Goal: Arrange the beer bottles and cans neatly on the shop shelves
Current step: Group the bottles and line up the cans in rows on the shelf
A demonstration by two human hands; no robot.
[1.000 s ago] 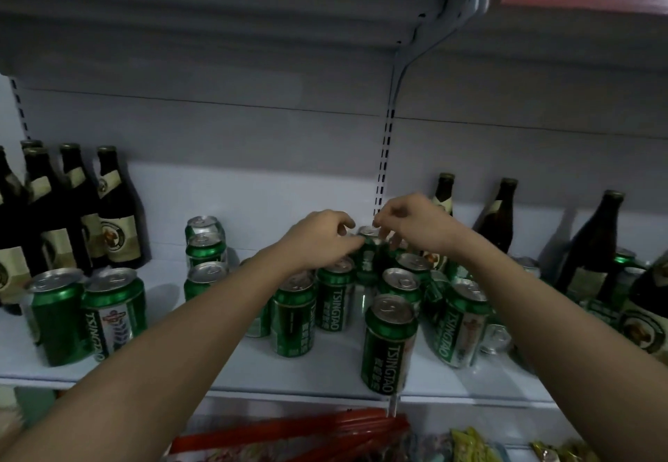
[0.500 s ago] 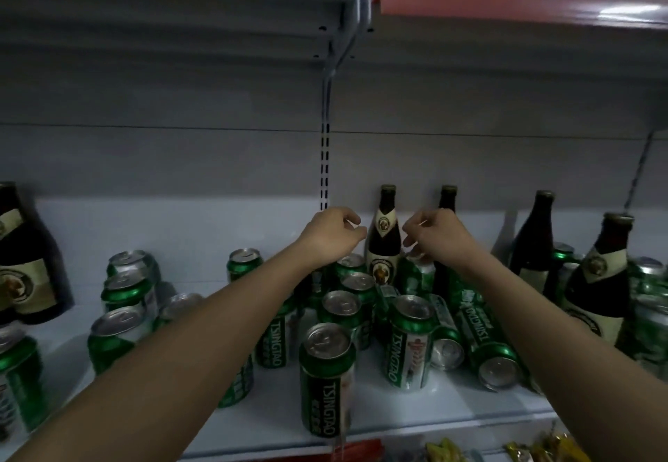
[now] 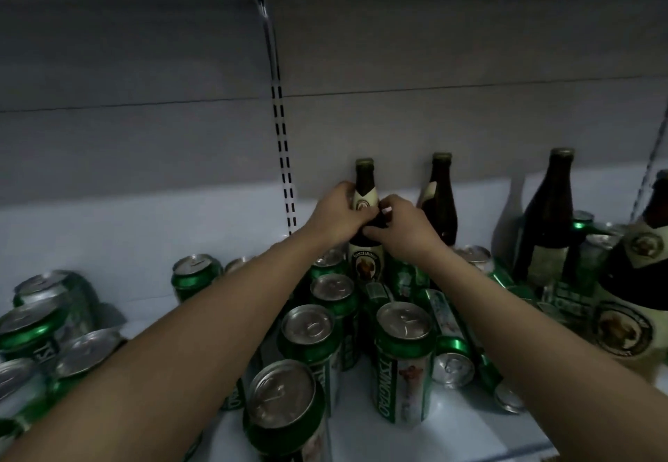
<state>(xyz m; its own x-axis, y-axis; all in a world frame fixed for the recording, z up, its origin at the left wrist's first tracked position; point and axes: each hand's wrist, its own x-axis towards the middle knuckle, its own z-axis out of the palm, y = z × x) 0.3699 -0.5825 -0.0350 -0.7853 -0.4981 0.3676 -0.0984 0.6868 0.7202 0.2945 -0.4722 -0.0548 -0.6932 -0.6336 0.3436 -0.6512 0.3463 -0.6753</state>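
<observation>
Bottle (image 3: 365,190) stands upright, gripped between left hand (image 3: 334,216) and right hand (image 3: 399,228).

dark labelled bottle (image 3: 365,244) upright among green cans (image 3: 403,360) on shelf (image 3: 452,432)

Two bare forearms in the head view, both entering from the bottom edge; no sleeves visible anywhere up to the frame border; no cuffs, no gloves. Left hand (image 3: 334,215) bare; no ring, no band visible on the fingers that show; wrist bare, no watch or strap. Right hand (image 3: 399,228) likewise bare; one pale fingernail catches the light near the knuckles; wrist bare too. Forearms look smooth, no tattoos or markings discernible; lighting is dim, so fine detail on them is hard to tell. Upper arms, torso and clothing lie outside the frame; nothing else of the person shows.
</observation>
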